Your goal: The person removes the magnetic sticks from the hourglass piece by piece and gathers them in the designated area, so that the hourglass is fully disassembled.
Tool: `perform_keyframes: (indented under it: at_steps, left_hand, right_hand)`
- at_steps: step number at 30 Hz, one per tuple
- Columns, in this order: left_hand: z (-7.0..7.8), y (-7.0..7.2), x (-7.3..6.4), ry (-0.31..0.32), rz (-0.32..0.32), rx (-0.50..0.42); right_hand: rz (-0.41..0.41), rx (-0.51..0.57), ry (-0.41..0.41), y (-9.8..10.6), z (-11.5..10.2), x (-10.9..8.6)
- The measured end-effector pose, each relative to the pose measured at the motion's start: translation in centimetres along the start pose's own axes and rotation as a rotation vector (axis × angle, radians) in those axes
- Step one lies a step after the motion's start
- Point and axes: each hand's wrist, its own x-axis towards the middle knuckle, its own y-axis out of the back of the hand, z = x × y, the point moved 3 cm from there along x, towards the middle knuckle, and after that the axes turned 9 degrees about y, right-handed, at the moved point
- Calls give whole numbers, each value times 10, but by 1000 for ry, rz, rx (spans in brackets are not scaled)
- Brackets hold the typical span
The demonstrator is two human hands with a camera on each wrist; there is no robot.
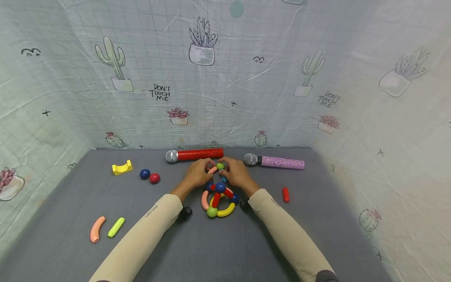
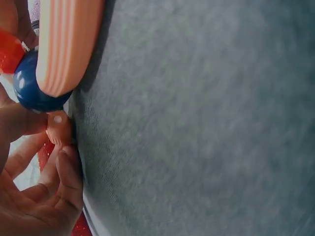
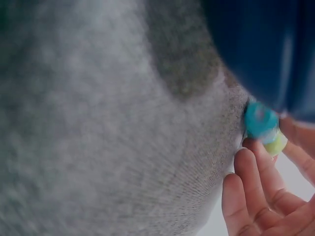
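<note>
My left hand [image 1: 199, 172] pinches a peach curved stick [image 1: 212, 170] between thumb and fingers; the left wrist view shows its end [image 2: 59, 127]. Opposite it, my right hand [image 1: 239, 172] has thumb and fingers around a turquoise stick [image 3: 261, 118] that meets a green ball [image 1: 220, 166]. The peach stick reaches toward that same ball. Just nearer to me stands a built frame of balls and sticks: a blue ball [image 1: 220, 187] on top, red sticks [image 1: 216, 200] sloping down, a green ball [image 1: 212, 212] and a yellow curved stick [image 1: 226, 210] at its base.
Behind the hands lie a red glitter microphone [image 1: 200, 154] and a purple one [image 1: 282, 162]. Loose at left are a yellow arch block [image 1: 122, 167], a blue ball [image 1: 145, 174], a red ball [image 1: 154, 178], a peach stick [image 1: 97, 229] and a lime stick [image 1: 116, 227]. A red stick [image 1: 285, 195] lies right.
</note>
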Motion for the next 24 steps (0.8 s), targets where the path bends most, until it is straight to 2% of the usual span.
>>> perform_keyframes:
  at_steps: [7,12,17,24]
  left_hand:
    - [-3,8,-7,-19,4,79]
    - [-17,22,-21,-47,51,67]
    - [-33,42,-47,-31,81,61]
    - [-57,70,-93,9,72,55]
  right_hand:
    - [2,-41,-26,-1,1,1]
    - [-4,-21,-29,-1,3,0]
    - [5,-2,-12,0,3,-3]
    - [1,16,-16,2,2,-7]
